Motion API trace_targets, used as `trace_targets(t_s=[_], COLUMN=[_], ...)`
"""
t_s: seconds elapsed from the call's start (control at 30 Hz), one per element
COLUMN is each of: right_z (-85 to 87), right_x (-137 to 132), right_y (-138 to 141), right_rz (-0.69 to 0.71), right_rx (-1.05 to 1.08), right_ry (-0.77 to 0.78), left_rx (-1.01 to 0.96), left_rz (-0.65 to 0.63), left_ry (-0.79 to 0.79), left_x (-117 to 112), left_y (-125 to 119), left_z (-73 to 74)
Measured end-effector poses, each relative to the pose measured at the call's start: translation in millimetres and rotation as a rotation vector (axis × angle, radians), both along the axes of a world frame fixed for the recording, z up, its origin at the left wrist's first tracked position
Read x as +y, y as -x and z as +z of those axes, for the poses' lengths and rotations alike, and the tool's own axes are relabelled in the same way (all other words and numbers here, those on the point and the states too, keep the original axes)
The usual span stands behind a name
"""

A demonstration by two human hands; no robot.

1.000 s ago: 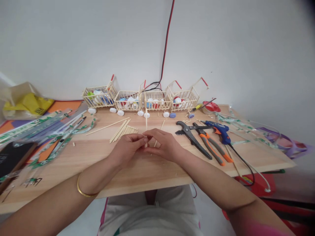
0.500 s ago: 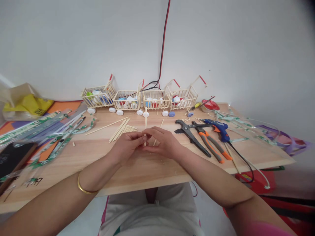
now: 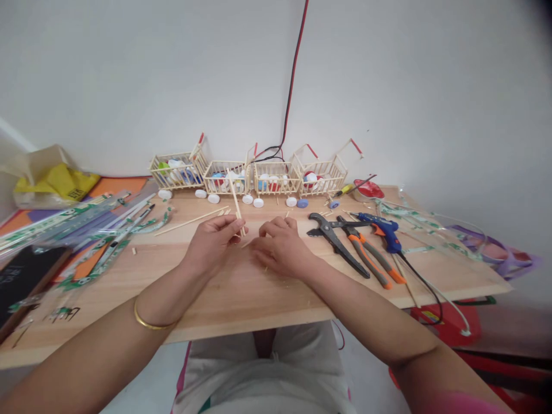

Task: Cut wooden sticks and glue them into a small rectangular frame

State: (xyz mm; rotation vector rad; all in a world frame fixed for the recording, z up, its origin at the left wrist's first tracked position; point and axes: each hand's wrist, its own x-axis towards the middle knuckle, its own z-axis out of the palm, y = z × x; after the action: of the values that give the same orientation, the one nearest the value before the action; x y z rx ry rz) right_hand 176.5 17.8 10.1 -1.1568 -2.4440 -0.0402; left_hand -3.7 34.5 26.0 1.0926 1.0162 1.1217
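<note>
My left hand point(image 3: 211, 244) pinches a thin wooden stick point(image 3: 235, 200) that stands up and leans away from me over the wooden board point(image 3: 241, 287). My right hand point(image 3: 278, 248) rests just beside it on the board, fingers curled down over more sticks; I cannot see whether it holds one. A loose bundle of sticks point(image 3: 194, 219) lies flat behind my left hand. Several small stick-built carts point(image 3: 254, 175) filled with bottle caps stand in a row at the back against the wall.
Black pliers point(image 3: 334, 241), orange-handled pliers point(image 3: 371, 257) and a blue glue gun point(image 3: 385, 228) with its cord lie right of my hands. Plastic wrappers point(image 3: 86, 224) cover the left side. A yellow bag point(image 3: 52, 181) sits far left. A red-black cable point(image 3: 291, 86) hangs down the wall.
My hands have drawn apart. The left hand has carried the stick left and tilted it; the right hand has let go and dropped to the board.
</note>
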Motion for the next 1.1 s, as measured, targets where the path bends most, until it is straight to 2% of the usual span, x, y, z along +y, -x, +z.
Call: trace_targets(t_s=[0.17,0.3,0.37,0.47,1.1], right_z=[2.5,9.1,11.9,13.2,1.9], right_x=[1.0,-3.9,-7.5,-10.6,-7.2], right_y=[-0.8,-2.8,-1.8,0.7,0.1], right_rz=[-0.07,0.051,0.101,0.119,0.099], right_rx=[0.201,0.466,0.514,0.501,0.446], right_ry=[-0.02,0.081,0.135,0.171,0.153], left_rx=[-0.062,-0.102,-0.107,-0.103,-0.049], left_rz=[-0.092,-0.158,-0.174,-0.177,-0.196], left_ry=[0.085,0.189,0.215,0.219,0.183], left_x=[-4.3,-9.5,-11.3,-12.4,-15.6], left_y=[-0.8,-3.7,-5.3,-6.9,-10.2], left_z=[-0.1,0.3,-0.1,-2.0,-10.1])
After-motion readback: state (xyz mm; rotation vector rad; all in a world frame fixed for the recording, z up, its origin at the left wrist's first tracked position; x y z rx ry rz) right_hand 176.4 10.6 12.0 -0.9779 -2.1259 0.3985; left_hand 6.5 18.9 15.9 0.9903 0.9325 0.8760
